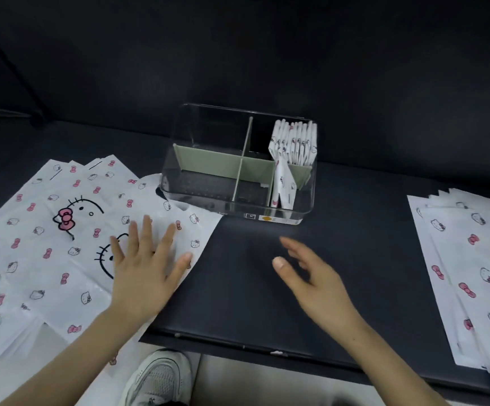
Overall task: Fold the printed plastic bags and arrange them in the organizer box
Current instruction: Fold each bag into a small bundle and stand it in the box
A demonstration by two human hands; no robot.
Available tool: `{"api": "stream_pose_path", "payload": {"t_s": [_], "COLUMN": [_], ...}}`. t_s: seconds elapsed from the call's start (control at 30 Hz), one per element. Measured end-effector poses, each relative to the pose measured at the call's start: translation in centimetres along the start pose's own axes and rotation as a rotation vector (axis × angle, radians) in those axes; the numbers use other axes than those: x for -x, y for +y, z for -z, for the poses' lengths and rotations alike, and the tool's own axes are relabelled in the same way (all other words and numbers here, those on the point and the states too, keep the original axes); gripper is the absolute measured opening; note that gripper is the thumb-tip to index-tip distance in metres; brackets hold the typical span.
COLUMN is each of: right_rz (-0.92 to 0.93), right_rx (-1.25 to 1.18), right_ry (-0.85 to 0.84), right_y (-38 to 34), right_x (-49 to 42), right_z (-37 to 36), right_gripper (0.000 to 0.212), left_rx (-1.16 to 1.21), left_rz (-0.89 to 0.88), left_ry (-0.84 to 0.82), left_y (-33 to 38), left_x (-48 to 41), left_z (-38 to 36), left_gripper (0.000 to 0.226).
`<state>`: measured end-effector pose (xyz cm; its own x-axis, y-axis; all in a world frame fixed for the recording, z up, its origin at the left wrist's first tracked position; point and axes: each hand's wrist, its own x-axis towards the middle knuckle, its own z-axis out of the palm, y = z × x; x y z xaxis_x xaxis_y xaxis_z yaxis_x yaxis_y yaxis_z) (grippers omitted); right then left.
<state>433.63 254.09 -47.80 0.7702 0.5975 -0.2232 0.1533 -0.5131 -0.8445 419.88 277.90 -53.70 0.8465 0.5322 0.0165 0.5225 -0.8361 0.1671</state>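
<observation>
Left grip (141, 271) flat, fingers spread, on bag pile (47, 230); right grip (311, 276) blurred, apparently relaxed, empty.

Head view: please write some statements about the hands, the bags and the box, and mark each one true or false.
1. The left hand rests, fingers straight, on the spread printed bags. True.
2. The right hand holds a folded bag. False: it is open and holds nothing.
3. In the organizer box, folded bags stand in the right part. True.
4. The box's left compartments are full of bags. False: no bags are in them.
5. Another stack of flat bags lies at the far right. True.
</observation>
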Motion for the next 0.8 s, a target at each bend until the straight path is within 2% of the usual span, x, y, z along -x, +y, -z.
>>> {"api": "stream_pose_path", "payload": {"t_s": [0.07,0.1,0.2,0.37,0.47,0.57,0.67,0.73,0.8], "right_rz": [0.01,0.029,0.067,0.077,-0.014,0.015,0.092,0.064,-0.005], "right_rx": [0.095,0.141,0.204,0.362,0.334,0.353,0.43,0.459,0.554], "right_ry": [-0.029,-0.038,-0.023,0.174,0.249,0.369,0.545,0.563,0.489], "right_y": [0.2,0.3,0.8,3.7,6.0,7.1,7.4,8.0,8.5], "right_x": [0.1,0.2,0.6,1.7,2.3,3.0,2.5,1.0,-0.1], "right_z": [-0.6,-0.8,-0.9,0.8,2.5,5.3,8.8,10.6,11.2], "right_gripper": [0.053,0.052,0.052,0.047,0.038,0.027,0.025,0.028,0.04], "left_rx": [-0.057,-0.058,0.037,0.198,0.281,0.366,0.333,0.311,0.279], "left_rz": [-0.014,-0.066,-0.35,-0.697,-0.835,-0.899,-0.935,-0.944,-0.94], "left_ry": [-0.096,-0.083,0.003,-0.044,-0.107,-0.129,-0.163,-0.201,-0.2], "left_y": [0.4,1.2,5.4,10.6,12.4,13.2,13.3,13.5,14.0], "left_x": [0.6,1.2,4.4,5.2,4.4,3.3,2.3,1.7,1.2], "left_z": [-0.2,-0.1,0.0,-1.3,-1.9,-2.3,-2.7,-3.1,-3.6], "left_gripper": [0.078,0.075,0.065,0.045,0.041,0.04,0.047,0.052,0.055]}}
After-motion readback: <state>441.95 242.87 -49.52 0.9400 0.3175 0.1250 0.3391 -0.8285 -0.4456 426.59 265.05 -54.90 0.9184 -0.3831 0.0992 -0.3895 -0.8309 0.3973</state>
